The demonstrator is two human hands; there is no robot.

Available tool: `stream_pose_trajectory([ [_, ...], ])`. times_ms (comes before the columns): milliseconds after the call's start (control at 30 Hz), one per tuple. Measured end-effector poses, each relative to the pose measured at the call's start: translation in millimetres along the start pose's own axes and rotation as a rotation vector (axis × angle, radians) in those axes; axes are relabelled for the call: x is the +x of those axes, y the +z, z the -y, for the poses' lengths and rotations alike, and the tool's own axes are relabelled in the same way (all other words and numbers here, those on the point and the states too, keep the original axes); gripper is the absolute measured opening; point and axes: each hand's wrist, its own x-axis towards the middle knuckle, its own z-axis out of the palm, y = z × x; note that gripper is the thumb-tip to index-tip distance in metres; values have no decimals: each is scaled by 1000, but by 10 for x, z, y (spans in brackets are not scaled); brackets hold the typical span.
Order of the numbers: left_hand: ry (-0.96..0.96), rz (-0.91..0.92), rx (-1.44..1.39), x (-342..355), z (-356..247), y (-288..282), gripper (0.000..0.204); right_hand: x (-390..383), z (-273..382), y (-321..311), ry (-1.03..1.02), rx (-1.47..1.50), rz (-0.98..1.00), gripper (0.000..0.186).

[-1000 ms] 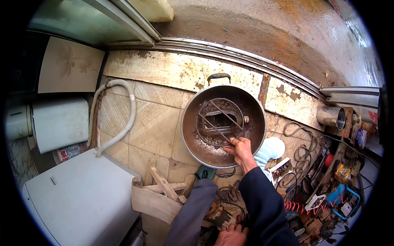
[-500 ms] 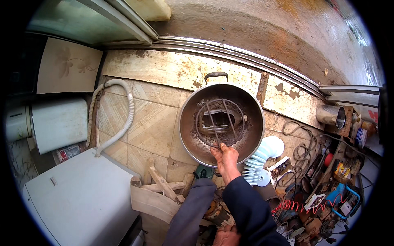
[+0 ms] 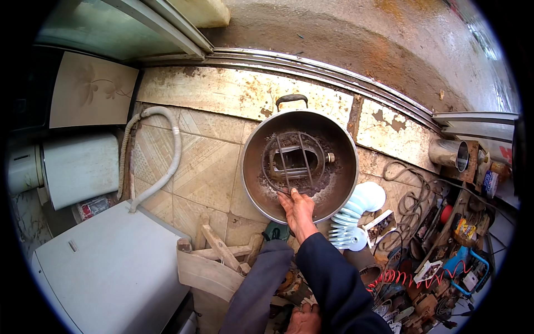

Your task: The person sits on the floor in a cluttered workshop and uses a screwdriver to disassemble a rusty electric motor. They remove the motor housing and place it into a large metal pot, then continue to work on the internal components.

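Observation:
A large round metal pot (image 3: 253,167) with a black handle stands on the tiled floor, its inside coated with dark rusty residue. Inside it lies a round wire rack (image 3: 295,158) over a dark metal part. My right hand (image 3: 297,209), in a dark blue sleeve, reaches over the near rim, and its fingers curl on the near edge of the rack. My left hand (image 3: 303,322) shows only partly at the bottom edge, beside my grey trouser leg (image 3: 258,284). What it holds is hidden.
A white ribbed insulator (image 3: 351,218) lies right of the pot. Cables, tools and a red coiled wire (image 3: 389,276) crowd the lower right. Broken wooden stool parts (image 3: 214,259), a white appliance (image 3: 105,273) and a white corrugated hose (image 3: 167,167) are to the left. A metal door track (image 3: 311,65) runs behind.
My right hand has moved from the right side of the rack to its near edge. The rack has turned inside the pot, so its bars now run away from me.

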Motion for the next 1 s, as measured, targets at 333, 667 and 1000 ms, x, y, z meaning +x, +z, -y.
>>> stream_pose_trajectory([
  [333,79,124,-101,-1,31,-828,40,96,98,-97,132,-168,31,30],
  [667,85,96,-163,-66,-10,-1082,29,-834,757,-405,-370,-751,-79,19],
  [1000,91,188,-122,-57,5,-1052,24,-741,993,-615,-595,-791,-143,17],
])
